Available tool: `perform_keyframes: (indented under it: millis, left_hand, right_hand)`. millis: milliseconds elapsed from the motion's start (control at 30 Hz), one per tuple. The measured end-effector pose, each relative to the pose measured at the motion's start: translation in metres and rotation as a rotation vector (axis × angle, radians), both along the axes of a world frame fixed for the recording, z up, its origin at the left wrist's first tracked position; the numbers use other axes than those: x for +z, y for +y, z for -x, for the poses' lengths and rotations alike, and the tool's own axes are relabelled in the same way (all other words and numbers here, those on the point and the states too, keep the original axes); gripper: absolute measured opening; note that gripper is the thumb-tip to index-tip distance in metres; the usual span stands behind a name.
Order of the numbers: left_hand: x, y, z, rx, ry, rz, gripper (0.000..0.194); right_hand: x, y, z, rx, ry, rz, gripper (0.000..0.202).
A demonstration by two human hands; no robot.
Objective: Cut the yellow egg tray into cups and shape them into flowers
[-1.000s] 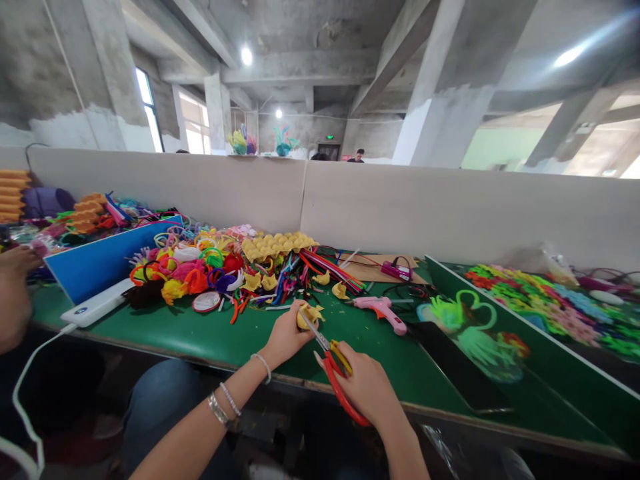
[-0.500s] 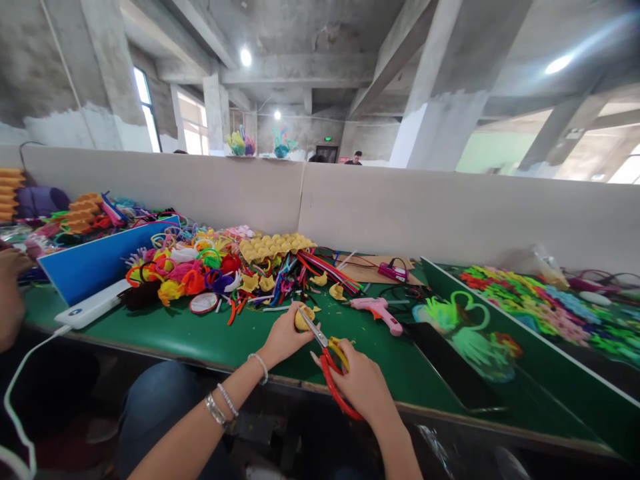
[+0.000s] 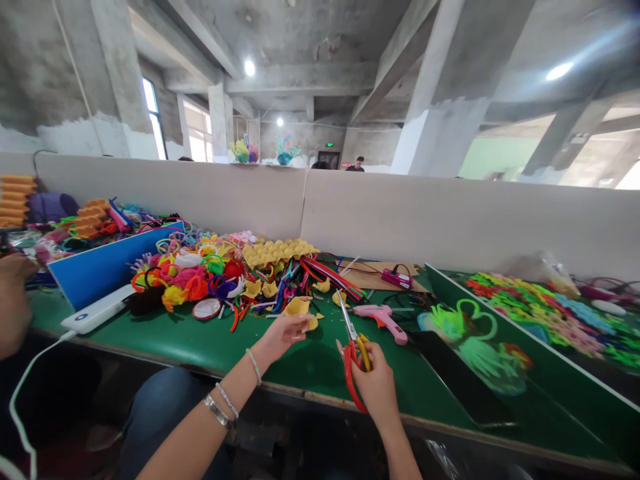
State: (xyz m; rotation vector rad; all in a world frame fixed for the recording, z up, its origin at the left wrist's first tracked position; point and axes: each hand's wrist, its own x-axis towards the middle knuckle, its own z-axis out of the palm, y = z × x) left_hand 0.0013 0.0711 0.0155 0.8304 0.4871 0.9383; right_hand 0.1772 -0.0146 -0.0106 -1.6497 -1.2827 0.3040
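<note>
My left hand (image 3: 284, 337) pinches a yellow egg-carton cup (image 3: 298, 307) over the green table (image 3: 225, 350). Scissors (image 3: 354, 347) with red and yellow handles are in my right hand (image 3: 374, 381), blades pointing up and away from the cup. Between the hands there is a gap. Behind them lie loose yellow cup pieces (image 3: 323, 285), a yellow egg carton (image 3: 280, 252) and a bundle of colourful pipe cleaners (image 3: 334, 275). To the right of the scissors rests a pink glue gun (image 3: 383, 319).
A black tablet-like slab (image 3: 463, 379) and green pipe-cleaner swans (image 3: 480, 353) lie at right, beside a divider (image 3: 540, 340). On the left are a colourful craft pile (image 3: 193, 273), a white power strip (image 3: 100, 312), a blue board (image 3: 117, 263) and another person's arm (image 3: 13, 307).
The scissors and my right hand have moved right, away from the cup. My left hand has shifted slightly left and turned, showing more of the cup.
</note>
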Motion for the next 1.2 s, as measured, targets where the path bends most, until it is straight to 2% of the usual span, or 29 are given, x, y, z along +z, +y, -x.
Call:
perform_keyframes:
  millis: [100, 233, 433, 633, 800, 967, 1067, 1200]
  left_hand:
    - [0.006, -0.001, 0.007, -0.067, -0.131, 0.117, 0.021]
    - [0.010, -0.002, 0.011, -0.103, -0.263, 0.101, 0.033]
    - [0.015, -0.002, 0.014, -0.112, -0.190, 0.028, 0.042]
    - [0.020, -0.006, 0.016, -0.253, -0.194, -0.069, 0.049]
    - [0.024, -0.008, 0.015, -0.286, -0.200, -0.067, 0.052]
    - [0.023, -0.004, 0.012, -0.197, -0.180, -0.017, 0.047]
    - [0.018, 0.000, 0.008, -0.106, -0.195, 0.037, 0.038]
    - [0.011, 0.004, 0.006, -0.061, -0.154, 0.080, 0.032]
  right_hand:
    - [0.000, 0.000, 0.001, 0.013, -0.023, 0.039, 0.032]
    - [0.001, -0.003, 0.003, 0.021, -0.100, 0.081, 0.035]
    - [0.002, -0.003, 0.002, 0.013, -0.142, 0.119, 0.034]
    - [-0.002, -0.001, 0.001, -0.014, -0.167, 0.103, 0.036]
    - [0.001, -0.001, 0.003, -0.027, -0.161, 0.130, 0.034]
    - [0.001, -0.001, 0.001, -0.013, -0.053, 0.072, 0.032]
    - [-0.003, -0.001, -0.001, 0.005, -0.005, 0.032, 0.031]
    - [-0.007, -0.001, -0.001, 0.029, 0.007, 0.011, 0.033]
